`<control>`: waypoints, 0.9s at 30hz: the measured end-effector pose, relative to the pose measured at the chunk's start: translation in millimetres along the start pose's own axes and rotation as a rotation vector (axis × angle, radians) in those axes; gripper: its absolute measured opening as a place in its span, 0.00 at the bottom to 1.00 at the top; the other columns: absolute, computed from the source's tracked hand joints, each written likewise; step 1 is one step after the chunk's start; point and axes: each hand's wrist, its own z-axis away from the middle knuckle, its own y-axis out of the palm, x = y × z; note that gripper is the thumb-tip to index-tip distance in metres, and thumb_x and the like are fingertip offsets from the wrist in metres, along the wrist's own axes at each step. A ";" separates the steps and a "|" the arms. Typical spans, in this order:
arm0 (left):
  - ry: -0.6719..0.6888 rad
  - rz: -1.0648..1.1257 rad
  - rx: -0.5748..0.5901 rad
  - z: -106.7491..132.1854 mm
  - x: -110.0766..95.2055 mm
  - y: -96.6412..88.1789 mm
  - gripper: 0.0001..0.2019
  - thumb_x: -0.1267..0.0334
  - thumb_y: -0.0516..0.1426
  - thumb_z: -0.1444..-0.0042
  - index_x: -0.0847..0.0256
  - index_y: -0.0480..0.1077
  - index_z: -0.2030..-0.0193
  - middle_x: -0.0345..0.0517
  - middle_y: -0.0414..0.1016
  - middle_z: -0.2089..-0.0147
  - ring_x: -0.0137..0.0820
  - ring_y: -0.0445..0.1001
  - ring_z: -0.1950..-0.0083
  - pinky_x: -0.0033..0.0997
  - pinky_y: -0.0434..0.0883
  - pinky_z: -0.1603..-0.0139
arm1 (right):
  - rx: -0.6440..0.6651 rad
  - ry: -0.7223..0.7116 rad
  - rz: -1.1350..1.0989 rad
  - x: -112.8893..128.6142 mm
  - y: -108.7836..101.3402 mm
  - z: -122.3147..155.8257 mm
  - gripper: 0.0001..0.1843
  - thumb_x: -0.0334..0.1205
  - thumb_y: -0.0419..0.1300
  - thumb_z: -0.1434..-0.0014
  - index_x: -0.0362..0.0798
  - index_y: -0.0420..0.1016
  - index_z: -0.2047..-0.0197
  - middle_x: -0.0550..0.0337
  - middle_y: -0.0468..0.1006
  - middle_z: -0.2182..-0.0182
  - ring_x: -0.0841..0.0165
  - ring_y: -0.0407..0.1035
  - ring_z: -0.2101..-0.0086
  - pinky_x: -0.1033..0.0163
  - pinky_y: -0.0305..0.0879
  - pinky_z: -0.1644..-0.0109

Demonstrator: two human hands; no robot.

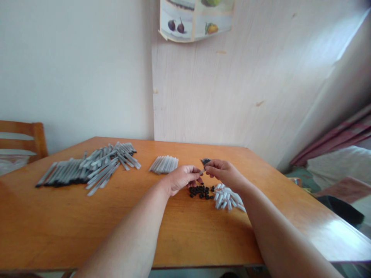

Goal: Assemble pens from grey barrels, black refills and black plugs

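Both hands meet above the table, pinching a short clear tube point(202, 172). My left hand point(182, 179) has its thumb and forefinger closed on the left end. At the other end the fingertips of my right hand point(223, 173) are closed, and a small dark bit shows there. Just below lie several small black plugs point(200, 192) in a loose heap. Beside them, partly behind my right forearm, is a pile of short whitish tubes point(226, 199). A neat row of longer clear tubes point(164, 165) lies left of my left hand.
On the table's left lie a row of grey-clear sticks with black ends point(62, 172) and a jumbled pile of similar sticks point(111, 158). A small dark packet point(205, 161) sits behind my hands. The wooden table point(203, 239) meets a pale wall; a chair point(39, 139) stands left.
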 end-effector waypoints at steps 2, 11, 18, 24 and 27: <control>0.006 -0.016 0.000 0.1 0.0 0.0 0.15 0.56 0.60 0.48 0.64 0.70 0.58 0.47 0.77 0.63 0.22 0.67 0.73 0.25 0.57 0.72 | 0.003 -0.010 0.016 -2.4 -0.5 -0.8 0.12 0.47 0.59 0.45 0.45 0.72 0.68 0.62 0.71 0.76 0.73 0.62 0.75 0.67 0.57 0.71; -0.016 -0.059 -0.005 2.6 -2.7 1.7 0.14 0.56 0.59 0.48 0.64 0.71 0.58 0.47 0.77 0.63 0.22 0.67 0.73 0.25 0.55 0.73 | 0.023 -0.076 0.115 -9.4 -3.4 -2.4 0.13 0.47 0.57 0.43 0.45 0.72 0.69 0.60 0.72 0.74 0.72 0.65 0.73 0.66 0.61 0.69; -0.003 -0.084 0.012 2.9 -2.5 1.0 0.15 0.55 0.60 0.49 0.64 0.71 0.60 0.46 0.77 0.64 0.22 0.67 0.74 0.25 0.55 0.74 | 0.016 -0.049 0.193 -8.6 -3.5 -1.3 0.16 0.50 0.56 0.42 0.46 0.69 0.72 0.61 0.71 0.77 0.72 0.63 0.76 0.67 0.58 0.72; 0.012 -0.101 0.040 4.0 -3.5 3.2 0.15 0.53 0.60 0.48 0.64 0.70 0.62 0.46 0.77 0.65 0.22 0.67 0.74 0.25 0.56 0.74 | -0.008 -0.090 0.318 -11.0 0.2 -5.7 0.22 0.53 0.52 0.40 0.47 0.65 0.78 0.64 0.65 0.82 0.73 0.57 0.79 0.66 0.52 0.74; 0.018 -0.108 0.042 4.0 -3.6 3.9 0.16 0.52 0.59 0.47 0.64 0.70 0.62 0.47 0.77 0.64 0.22 0.67 0.74 0.25 0.56 0.74 | -0.015 -0.104 0.344 -13.2 1.4 -7.7 0.26 0.57 0.50 0.40 0.47 0.64 0.80 0.65 0.61 0.84 0.73 0.55 0.80 0.66 0.51 0.74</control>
